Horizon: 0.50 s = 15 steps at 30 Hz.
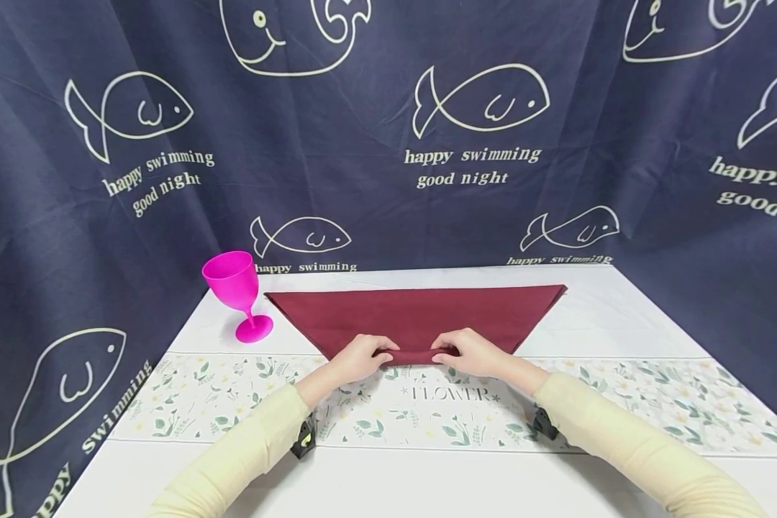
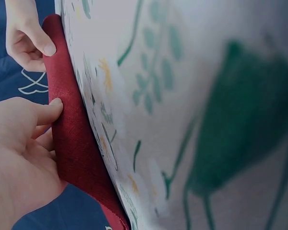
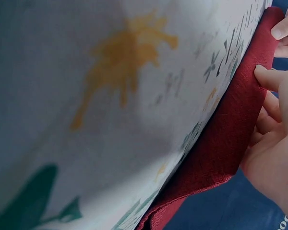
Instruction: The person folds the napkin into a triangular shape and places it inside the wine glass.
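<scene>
A dark red cloth napkin (image 1: 421,316) lies on the table, its long straight edge at the back and its sides slanting in toward a short folded front edge. My left hand (image 1: 365,357) pinches that front fold left of its middle, thumb on the near side. To its right, my right hand (image 1: 470,352) pinches the same fold, with a short stretch of cloth between the two hands. In the left wrist view the red napkin (image 2: 74,124) shows between thumb and fingers. The right wrist view shows the napkin (image 3: 230,129) held the same way, its stitched hem visible.
A bright pink plastic goblet (image 1: 234,284) stands upright at the left of the table. Under the front of the napkin runs a floral printed strip (image 1: 388,424) across the white table (image 1: 621,309). A dark blue curtain (image 1: 375,151) with fish drawings hangs behind and at both sides.
</scene>
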{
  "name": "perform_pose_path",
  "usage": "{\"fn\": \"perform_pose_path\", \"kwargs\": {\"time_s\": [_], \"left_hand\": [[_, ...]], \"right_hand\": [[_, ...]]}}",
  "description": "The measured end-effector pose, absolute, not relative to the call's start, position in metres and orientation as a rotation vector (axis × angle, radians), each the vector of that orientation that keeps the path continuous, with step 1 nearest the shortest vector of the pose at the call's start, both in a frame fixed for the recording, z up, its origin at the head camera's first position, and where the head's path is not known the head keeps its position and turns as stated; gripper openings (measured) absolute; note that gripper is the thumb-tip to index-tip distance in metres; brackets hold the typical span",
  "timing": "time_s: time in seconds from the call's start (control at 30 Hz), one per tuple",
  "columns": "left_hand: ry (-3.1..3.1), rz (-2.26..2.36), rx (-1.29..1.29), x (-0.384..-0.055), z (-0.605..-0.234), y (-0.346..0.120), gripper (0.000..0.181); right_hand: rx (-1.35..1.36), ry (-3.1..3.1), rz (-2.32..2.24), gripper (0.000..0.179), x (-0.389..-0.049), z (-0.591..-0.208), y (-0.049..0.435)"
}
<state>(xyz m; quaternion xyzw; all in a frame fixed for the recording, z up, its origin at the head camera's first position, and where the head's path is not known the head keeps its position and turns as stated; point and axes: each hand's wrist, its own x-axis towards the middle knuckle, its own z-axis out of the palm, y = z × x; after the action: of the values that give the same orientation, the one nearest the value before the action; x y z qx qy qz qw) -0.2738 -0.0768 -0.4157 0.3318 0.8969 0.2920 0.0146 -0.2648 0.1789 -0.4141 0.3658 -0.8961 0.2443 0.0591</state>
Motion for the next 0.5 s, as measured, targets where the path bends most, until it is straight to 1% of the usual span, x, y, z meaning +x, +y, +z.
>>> {"fn": "perform_pose_path", "kwargs": {"time_s": [0.23, 0.5], "left_hand": [[2.789, 0.871, 1.025, -0.2738, -0.4140, -0.0757, 0.019], [2.769, 0.856, 1.036, -0.2745, -0.4151, -0.0760, 0.020]], "right_hand": [[1.104, -2.726, 0.710, 0.010, -0.2633, -0.4124, 0.1792], [1.116, -2.705, 0.737, 0.006, -0.2640, -0.4135, 0.1798]]}}
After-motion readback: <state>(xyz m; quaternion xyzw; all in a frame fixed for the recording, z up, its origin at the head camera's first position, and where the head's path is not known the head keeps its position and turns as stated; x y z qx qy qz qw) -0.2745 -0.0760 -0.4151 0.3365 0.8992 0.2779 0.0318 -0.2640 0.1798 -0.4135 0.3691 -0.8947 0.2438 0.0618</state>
